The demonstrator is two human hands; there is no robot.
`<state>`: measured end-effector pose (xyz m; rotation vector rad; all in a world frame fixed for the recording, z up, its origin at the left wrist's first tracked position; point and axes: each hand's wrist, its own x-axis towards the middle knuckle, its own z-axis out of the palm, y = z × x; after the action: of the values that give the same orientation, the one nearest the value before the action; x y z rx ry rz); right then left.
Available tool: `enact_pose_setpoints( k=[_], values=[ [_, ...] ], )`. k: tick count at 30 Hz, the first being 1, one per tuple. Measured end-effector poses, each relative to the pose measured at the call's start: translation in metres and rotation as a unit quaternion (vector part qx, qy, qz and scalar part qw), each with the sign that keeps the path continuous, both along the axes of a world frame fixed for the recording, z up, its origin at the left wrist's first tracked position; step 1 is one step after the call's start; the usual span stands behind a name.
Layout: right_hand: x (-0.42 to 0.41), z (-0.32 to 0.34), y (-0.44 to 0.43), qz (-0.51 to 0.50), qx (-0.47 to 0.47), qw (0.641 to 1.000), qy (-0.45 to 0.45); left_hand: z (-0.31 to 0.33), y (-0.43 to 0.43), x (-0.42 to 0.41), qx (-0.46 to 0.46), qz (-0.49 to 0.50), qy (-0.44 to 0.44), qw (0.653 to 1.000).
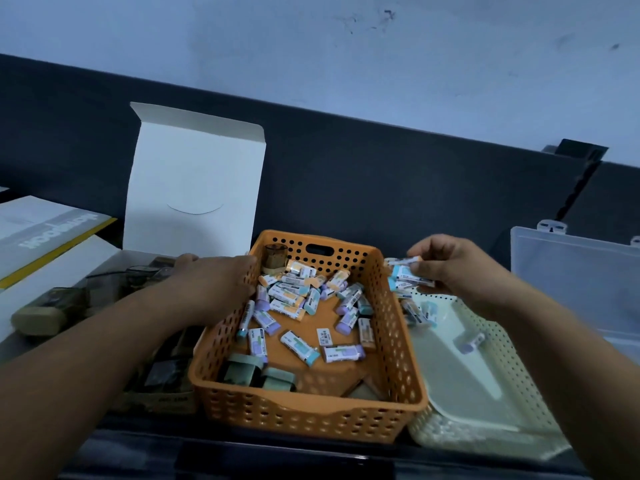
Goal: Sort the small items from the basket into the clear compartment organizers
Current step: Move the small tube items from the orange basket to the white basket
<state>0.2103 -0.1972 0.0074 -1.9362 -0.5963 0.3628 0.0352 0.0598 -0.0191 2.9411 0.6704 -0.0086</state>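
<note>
Against a dark backboard, an orange basket (pixel 308 403) separates left-hand fingers (pixel 249 271), state unclear, from right-hand fingers (pixel 420 252) clamped on erasers (pixel 412 275).

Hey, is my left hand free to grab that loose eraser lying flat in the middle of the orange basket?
Probably yes. The left hand rests on the orange basket rim, seemingly empty, and the eraser lies uncovered on the open basket floor with nothing above it.
</note>
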Motion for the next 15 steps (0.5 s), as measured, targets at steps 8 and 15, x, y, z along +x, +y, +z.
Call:
enact_pose_setpoints(
  k=[8, 15],
  values=[
    [0.021, -0.023, -0.017, -0.044, -0.246, 0.962, -0.11, 0.001, -0.002, -0.001, 0.027, 0.012, 0.013, 0.999],
    [-0.014, -0.006, 0.047, 0.077, -0.251, 0.928, -0.266, -0.003, 0.001, 0.0, 0.024, 0.008, 0.005, 1.0]
  ],
)
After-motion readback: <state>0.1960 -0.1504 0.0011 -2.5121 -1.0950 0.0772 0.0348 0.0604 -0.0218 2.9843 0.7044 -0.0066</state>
